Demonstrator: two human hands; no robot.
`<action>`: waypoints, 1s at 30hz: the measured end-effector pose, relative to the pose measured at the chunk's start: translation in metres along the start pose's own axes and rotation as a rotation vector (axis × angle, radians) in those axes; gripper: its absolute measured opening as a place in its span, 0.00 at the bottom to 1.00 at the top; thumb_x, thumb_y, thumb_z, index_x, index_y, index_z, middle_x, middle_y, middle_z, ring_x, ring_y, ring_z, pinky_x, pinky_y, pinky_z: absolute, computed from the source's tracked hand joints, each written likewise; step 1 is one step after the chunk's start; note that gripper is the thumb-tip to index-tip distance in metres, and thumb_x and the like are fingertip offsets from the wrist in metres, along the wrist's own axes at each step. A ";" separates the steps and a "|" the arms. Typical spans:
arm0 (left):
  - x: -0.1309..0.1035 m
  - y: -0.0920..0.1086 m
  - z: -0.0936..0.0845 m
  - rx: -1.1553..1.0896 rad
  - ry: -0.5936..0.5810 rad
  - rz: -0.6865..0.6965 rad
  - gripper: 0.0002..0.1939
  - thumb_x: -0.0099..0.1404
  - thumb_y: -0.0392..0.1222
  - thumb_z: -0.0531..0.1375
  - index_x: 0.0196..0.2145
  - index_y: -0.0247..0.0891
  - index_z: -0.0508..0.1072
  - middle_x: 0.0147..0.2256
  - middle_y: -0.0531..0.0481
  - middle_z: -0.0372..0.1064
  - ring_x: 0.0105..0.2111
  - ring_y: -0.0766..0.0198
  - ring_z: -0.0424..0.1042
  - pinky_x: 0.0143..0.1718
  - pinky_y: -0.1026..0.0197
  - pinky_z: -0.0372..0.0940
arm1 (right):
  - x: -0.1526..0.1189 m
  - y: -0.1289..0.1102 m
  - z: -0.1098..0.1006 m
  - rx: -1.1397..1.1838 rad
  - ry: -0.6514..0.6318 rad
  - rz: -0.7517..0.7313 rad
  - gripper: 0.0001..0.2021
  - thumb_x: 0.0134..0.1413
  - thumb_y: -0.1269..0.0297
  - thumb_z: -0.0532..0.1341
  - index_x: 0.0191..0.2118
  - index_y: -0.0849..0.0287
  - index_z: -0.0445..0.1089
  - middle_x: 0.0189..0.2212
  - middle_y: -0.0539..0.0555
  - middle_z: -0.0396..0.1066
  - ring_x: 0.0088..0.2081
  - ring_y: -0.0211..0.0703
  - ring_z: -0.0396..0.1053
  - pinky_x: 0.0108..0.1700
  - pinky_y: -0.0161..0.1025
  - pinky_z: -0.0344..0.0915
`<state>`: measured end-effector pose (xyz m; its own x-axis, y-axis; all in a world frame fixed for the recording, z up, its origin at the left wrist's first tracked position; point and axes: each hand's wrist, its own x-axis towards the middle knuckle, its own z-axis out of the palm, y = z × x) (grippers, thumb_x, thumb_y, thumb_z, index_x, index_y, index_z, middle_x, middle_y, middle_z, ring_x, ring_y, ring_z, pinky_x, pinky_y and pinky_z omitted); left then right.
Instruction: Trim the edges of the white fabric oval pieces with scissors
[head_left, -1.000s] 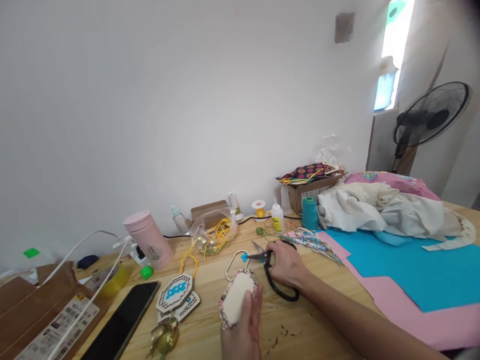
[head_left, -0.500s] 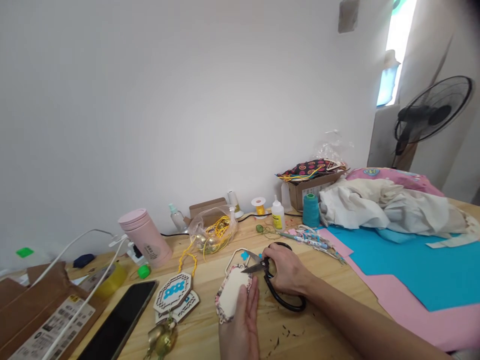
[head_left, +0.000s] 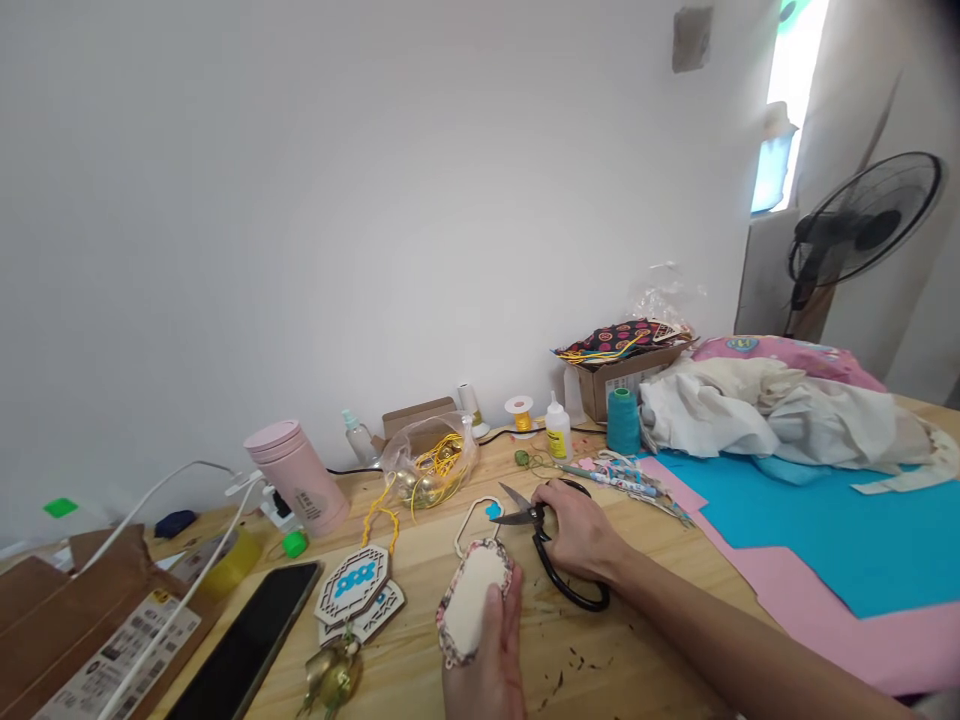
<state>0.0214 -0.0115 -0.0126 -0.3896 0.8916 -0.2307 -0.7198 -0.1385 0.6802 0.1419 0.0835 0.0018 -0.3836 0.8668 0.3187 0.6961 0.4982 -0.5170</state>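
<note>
My left hand [head_left: 491,645] holds an elongated cream plaque [head_left: 469,603] with a patterned, floral-looking edge, the thumb lying on its face. My right hand [head_left: 577,530] grips black-handled scissors [head_left: 562,585]. Their blades are spread and point left, just above the plaque and apart from it. Behind the plaque lies a thin pale frame [head_left: 469,520] with a small blue flower piece [head_left: 493,510] at its right side. Left of my left hand are two overlapping lattice ornaments [head_left: 354,585] with blue flower shapes and yellow cord.
A phone [head_left: 247,640] and a cardboard box [head_left: 82,620] are at left, near a pink cup [head_left: 300,480]. Behind stand a glue bottle [head_left: 556,430] and teal thread [head_left: 622,422]. Blue sheets [head_left: 817,530] and pink sheets [head_left: 847,640] lie at right. Dark scraps dot the table [head_left: 637,650].
The scissors' blades have come away from the plaque's edge and spread wider. The plaque has shifted slightly down and right with my left hand. The view has moved slightly.
</note>
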 end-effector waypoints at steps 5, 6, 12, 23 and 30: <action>-0.001 0.003 0.011 -0.004 0.038 0.048 0.22 0.56 0.28 0.55 0.50 0.37 0.61 0.43 0.41 0.70 0.41 0.57 0.70 0.47 0.55 0.62 | -0.006 -0.004 0.003 0.010 -0.042 -0.102 0.12 0.34 0.69 0.58 0.33 0.58 0.64 0.30 0.52 0.63 0.33 0.41 0.61 0.32 0.33 0.54; -0.001 0.004 0.012 -0.001 0.032 0.041 0.23 0.57 0.28 0.54 0.50 0.37 0.61 0.43 0.41 0.70 0.41 0.57 0.70 0.47 0.56 0.62 | -0.006 -0.005 0.004 0.001 -0.049 -0.108 0.12 0.35 0.69 0.58 0.33 0.58 0.64 0.30 0.52 0.63 0.33 0.42 0.61 0.32 0.33 0.54; -0.002 0.004 0.014 0.034 0.046 0.026 0.23 0.57 0.27 0.53 0.51 0.37 0.61 0.42 0.41 0.71 0.41 0.58 0.70 0.48 0.56 0.61 | -0.003 -0.004 0.003 -0.031 -0.065 -0.058 0.13 0.34 0.70 0.58 0.33 0.58 0.64 0.30 0.52 0.63 0.33 0.43 0.62 0.31 0.34 0.53; -0.002 0.005 0.014 0.016 0.059 0.048 0.21 0.57 0.25 0.52 0.48 0.36 0.63 0.43 0.41 0.70 0.43 0.57 0.69 0.47 0.57 0.62 | -0.003 -0.004 0.001 -0.016 -0.066 -0.041 0.14 0.33 0.70 0.58 0.34 0.58 0.65 0.30 0.52 0.63 0.33 0.43 0.61 0.32 0.34 0.52; -0.002 0.003 0.013 0.005 0.050 0.063 0.20 0.57 0.26 0.53 0.47 0.36 0.64 0.45 0.41 0.68 0.43 0.57 0.69 0.46 0.58 0.63 | -0.003 -0.003 0.000 0.031 -0.022 -0.017 0.13 0.33 0.69 0.59 0.32 0.57 0.65 0.30 0.51 0.63 0.33 0.42 0.62 0.33 0.33 0.54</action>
<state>0.0277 -0.0086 -0.0010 -0.4629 0.8583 -0.2216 -0.6897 -0.1917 0.6982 0.1411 0.0795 0.0023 -0.4087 0.8583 0.3102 0.6704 0.5130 -0.5361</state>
